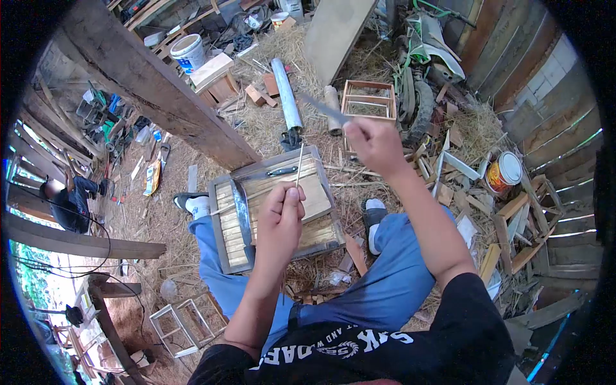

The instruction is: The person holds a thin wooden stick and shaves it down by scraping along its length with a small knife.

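My left hand [280, 215] is closed around a thin wooden stick [299, 165], which points up and away over a low slatted wooden table [327, 239]. To the right and higher, my right hand [375, 146] grips a knife [326, 108]. Its grey blade points to the upper left, apart from the stick, and its handle is mostly hidden in my fingers. On the slats lie a machete [242, 215] with a curved blade, a second knife [282, 171] with a black handle, and a flat wooden board [316, 200] beside my left hand.
A wooden post [160, 96] rises just beyond the table's left corner. Straw and wood scraps cover the ground. A blue-grey pipe [286, 93] and a small wooden frame [369, 99] lie ahead. A paint can [507, 170] stands right. Another person [70, 202] sits far left.
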Tool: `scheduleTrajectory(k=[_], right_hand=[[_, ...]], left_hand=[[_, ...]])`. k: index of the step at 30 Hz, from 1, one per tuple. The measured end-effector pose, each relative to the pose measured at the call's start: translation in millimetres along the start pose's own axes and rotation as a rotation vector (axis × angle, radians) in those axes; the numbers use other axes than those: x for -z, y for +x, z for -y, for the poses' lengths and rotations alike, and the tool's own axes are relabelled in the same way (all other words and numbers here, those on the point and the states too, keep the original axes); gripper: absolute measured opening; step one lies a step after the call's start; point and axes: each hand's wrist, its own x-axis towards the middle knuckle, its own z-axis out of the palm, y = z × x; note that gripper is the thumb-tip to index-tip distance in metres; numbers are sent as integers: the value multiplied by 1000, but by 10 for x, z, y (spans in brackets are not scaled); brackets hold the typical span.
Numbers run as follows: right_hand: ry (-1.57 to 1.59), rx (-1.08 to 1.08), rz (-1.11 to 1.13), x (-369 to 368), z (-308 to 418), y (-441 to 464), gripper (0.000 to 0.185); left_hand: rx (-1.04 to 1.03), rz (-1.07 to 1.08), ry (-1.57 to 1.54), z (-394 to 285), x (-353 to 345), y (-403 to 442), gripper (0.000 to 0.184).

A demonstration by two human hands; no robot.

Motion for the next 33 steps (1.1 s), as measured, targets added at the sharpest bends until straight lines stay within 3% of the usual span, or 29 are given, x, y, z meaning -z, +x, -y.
scheduleTrajectory(k=[2,4,8,15,18,20,23,30,33], right_hand=[[79,22,11,-46,163,-87,38],[66,237,104,-135,322,-202,38],[82,368,168,-172,392,-244,37],[54,382,185,-128,367,-240,40],[0,405,108,-123,190,-161,41],[-61,52,-17,-82,-56,-28,45],[43,12,-75,28,-142,18,43],[116,344,115,-199,366,-299,38],[76,371,178,-141,398,-294,39]], left_hand=[[68,-9,-39,8,31,41,19],[60,-12,-43,5,26,87,19],[32,-63,29,114,28,107,18],[-112,-93,180,126,-38,104,16],[-93,-43,92,12,-56,90,17],[-50,-28,78,-14,-45,14,17],[-4,-17,38,25,-27,13,17],[9,-74,43,98,-20,89,18],[-10,-97,72,101,-32,88,17]])
